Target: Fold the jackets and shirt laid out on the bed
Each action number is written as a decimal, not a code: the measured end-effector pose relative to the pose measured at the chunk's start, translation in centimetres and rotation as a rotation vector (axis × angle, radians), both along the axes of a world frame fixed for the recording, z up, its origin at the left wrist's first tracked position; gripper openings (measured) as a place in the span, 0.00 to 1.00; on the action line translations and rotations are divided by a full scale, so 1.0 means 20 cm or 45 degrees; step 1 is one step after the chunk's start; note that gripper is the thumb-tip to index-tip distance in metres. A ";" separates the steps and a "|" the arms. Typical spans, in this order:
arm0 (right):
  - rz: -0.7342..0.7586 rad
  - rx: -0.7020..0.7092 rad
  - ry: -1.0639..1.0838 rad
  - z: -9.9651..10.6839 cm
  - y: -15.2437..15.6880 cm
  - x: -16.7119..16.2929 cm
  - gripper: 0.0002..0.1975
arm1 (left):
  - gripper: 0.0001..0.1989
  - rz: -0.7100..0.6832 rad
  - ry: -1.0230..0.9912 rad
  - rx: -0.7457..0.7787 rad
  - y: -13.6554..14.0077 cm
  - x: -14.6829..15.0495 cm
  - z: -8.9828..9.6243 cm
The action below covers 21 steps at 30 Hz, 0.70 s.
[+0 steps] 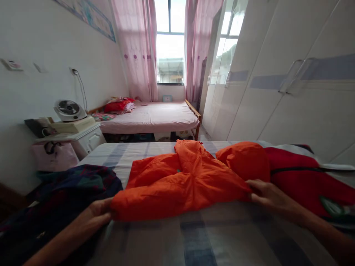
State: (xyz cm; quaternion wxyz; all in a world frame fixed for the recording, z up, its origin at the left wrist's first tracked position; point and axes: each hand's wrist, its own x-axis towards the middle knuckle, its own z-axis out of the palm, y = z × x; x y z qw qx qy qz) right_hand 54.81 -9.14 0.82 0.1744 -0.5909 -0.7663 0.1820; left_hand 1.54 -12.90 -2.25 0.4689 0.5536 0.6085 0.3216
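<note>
An orange garment (166,192) of thin fabric is spread sideways over the near bed, with seams meeting near its middle. Whether it is trousers or a jacket I cannot tell. My left hand (98,212) grips its left end, fingers closed on the cloth. At the opposite end, my right hand (267,194) pinches a corner between thumb and fingers. Behind the right hand lies a rounded bunch of orange cloth (244,159); whether it joins the garment is unclear. Dark plaid clothing (80,188) lies beside my left hand.
Red clothing (294,166) with a black stripe lies on the right of the striped bedsheet (166,240). A cabinet (88,140) with a fan (69,109) stands at left. Beyond is a pink-covered bed (155,118); a white wardrobe (266,107) lines the right.
</note>
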 end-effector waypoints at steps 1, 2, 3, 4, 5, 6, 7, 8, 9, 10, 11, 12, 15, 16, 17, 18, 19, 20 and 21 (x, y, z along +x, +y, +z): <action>-0.006 -0.066 0.005 -0.06 -0.04 0.01 0.21 | 0.21 -0.044 -0.002 -0.029 -0.05 0.02 -0.04; -0.034 -0.105 0.021 -0.10 -0.06 0.00 0.24 | 0.22 -0.062 -0.004 -0.050 -0.08 0.05 -0.06; -0.082 -0.116 0.049 -0.12 -0.07 -0.01 0.27 | 0.23 -0.040 -0.003 -0.057 -0.10 0.08 -0.06; -0.141 -0.111 0.080 -0.13 -0.06 -0.03 0.30 | 0.23 0.027 0.005 -0.054 -0.11 0.12 -0.05; -0.197 -0.094 0.108 -0.13 -0.03 -0.06 0.31 | 0.23 0.100 0.004 -0.047 -0.11 0.15 -0.03; -0.235 -0.074 0.132 -0.13 0.00 -0.10 0.32 | 0.23 0.163 -0.016 -0.039 -0.10 0.18 0.00; -0.255 -0.056 0.153 -0.12 0.03 -0.14 0.32 | 0.23 0.219 -0.059 -0.033 -0.09 0.22 0.02; -0.256 -0.043 0.178 -0.10 0.06 -0.17 0.30 | 0.24 0.261 -0.121 -0.031 -0.08 0.24 0.03; -0.241 -0.028 0.210 -0.09 0.08 -0.20 0.28 | 0.24 0.300 -0.194 -0.018 -0.07 0.26 0.04; -0.221 -0.011 0.248 -0.07 0.08 -0.22 0.26 | 0.25 0.326 -0.264 0.010 -0.06 0.26 0.05; -0.215 0.010 0.298 -0.06 0.08 -0.23 0.25 | 0.25 0.345 -0.315 0.055 -0.06 0.26 0.05; -0.231 0.038 0.355 -0.04 0.06 -0.22 0.24 | 0.26 0.359 -0.341 0.112 -0.06 0.25 0.04; -0.409 0.115 0.508 -0.03 -0.07 -0.15 0.26 | 0.25 0.372 -0.305 0.209 -0.08 0.17 0.00; -0.443 0.087 0.533 -0.03 -0.12 -0.12 0.26 | 0.25 0.381 -0.264 0.190 -0.10 0.16 -0.01; -0.438 0.024 0.537 -0.05 -0.17 -0.10 0.26 | 0.25 0.387 -0.213 0.148 -0.11 0.14 -0.02; -0.403 -0.055 0.523 -0.07 -0.21 -0.09 0.24 | 0.26 0.385 -0.149 0.090 -0.12 0.14 -0.03; -0.355 -0.136 0.498 -0.09 -0.25 -0.09 0.23 | 0.27 0.376 -0.080 0.031 -0.13 0.15 -0.03; -0.314 -0.195 0.468 -0.11 -0.28 -0.09 0.22 | 0.29 0.363 -0.014 -0.010 -0.14 0.16 -0.03; -0.298 -0.215 0.437 -0.13 -0.30 -0.10 0.21 | 0.30 0.350 0.039 -0.026 -0.14 0.17 -0.03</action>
